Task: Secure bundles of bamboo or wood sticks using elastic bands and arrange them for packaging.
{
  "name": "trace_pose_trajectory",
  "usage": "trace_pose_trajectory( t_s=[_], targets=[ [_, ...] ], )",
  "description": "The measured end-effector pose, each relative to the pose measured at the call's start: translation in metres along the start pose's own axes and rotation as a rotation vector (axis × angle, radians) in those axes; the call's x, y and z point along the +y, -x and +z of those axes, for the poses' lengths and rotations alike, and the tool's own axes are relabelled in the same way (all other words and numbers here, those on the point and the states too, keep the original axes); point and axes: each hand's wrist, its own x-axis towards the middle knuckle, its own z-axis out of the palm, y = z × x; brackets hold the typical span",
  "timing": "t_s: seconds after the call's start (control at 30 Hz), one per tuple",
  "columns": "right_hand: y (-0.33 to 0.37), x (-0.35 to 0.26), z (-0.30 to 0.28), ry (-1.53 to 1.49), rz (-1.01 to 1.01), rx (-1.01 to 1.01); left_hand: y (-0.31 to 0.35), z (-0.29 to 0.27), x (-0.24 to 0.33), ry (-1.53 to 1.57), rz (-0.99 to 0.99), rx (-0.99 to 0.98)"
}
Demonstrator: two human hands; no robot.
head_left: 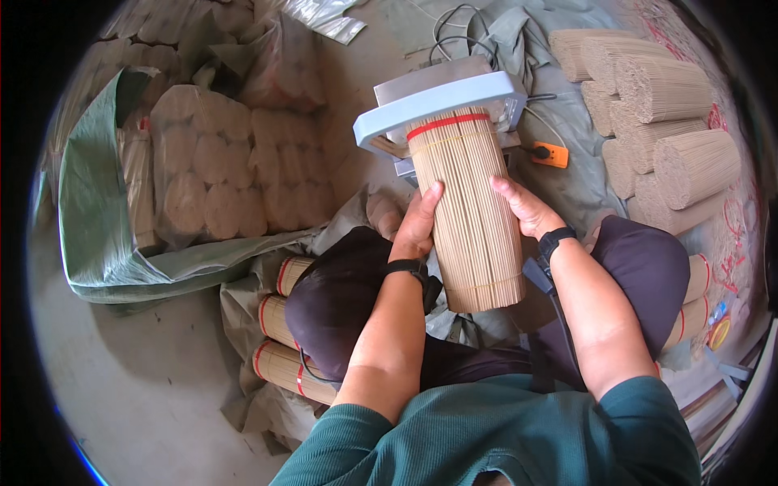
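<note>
A thick bundle of thin wooden sticks (470, 223) is between my two hands, over my lap. A red band (448, 121) circles it near its far end, and thin yellow bands wrap it at both ends. My left hand (416, 225) is closed around its left side, thumb on top. On the right side my right hand (528, 208) grips it, thumb also on top. The bundle's far end reaches under the pale blue arched frame of a machine (442, 95). The fingers beneath the bundle are hidden.
Stick bundles (660, 89) are piled at the right. Clear bags of bundles (215, 174) stand at the left behind a green tarp (97, 235). Red-banded bundles (284, 364) lie beside my left knee. An orange power socket (550, 155) and cables lie right of the machine.
</note>
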Motion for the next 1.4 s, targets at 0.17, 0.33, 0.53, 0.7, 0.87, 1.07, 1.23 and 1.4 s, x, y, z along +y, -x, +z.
trace_pose_trajectory(
  t_s=[0.17,0.33,0.53,0.7,0.87,1.07,1.23,1.4],
  targets=[
    [-0.002,-0.001,0.003,0.032,-0.002,0.026,0.003,0.004,0.007,-0.007,0.0,-0.002],
    [0.004,-0.002,0.007,0.044,0.006,0.062,0.004,0.006,0.007,0.006,0.002,-0.002],
    [0.014,-0.001,0.014,0.092,0.06,0.06,0.0,0.001,0.001,0.097,-0.013,-0.036],
    [0.032,0.009,0.016,0.132,0.115,0.036,0.004,0.006,0.001,0.131,-0.012,-0.038],
    [0.054,0.012,0.028,0.213,0.075,0.068,0.025,0.018,-0.004,0.079,-0.081,0.086],
    [0.062,0.028,0.028,0.278,0.011,0.133,0.049,0.013,-0.03,0.085,-0.095,-0.066],
    [0.066,0.029,0.032,0.291,-0.036,0.208,0.066,0.02,-0.035,0.053,-0.048,-0.186],
    [0.064,0.035,0.034,0.308,-0.067,0.242,0.067,0.02,-0.038,-0.014,0.016,-0.172]
  ],
)
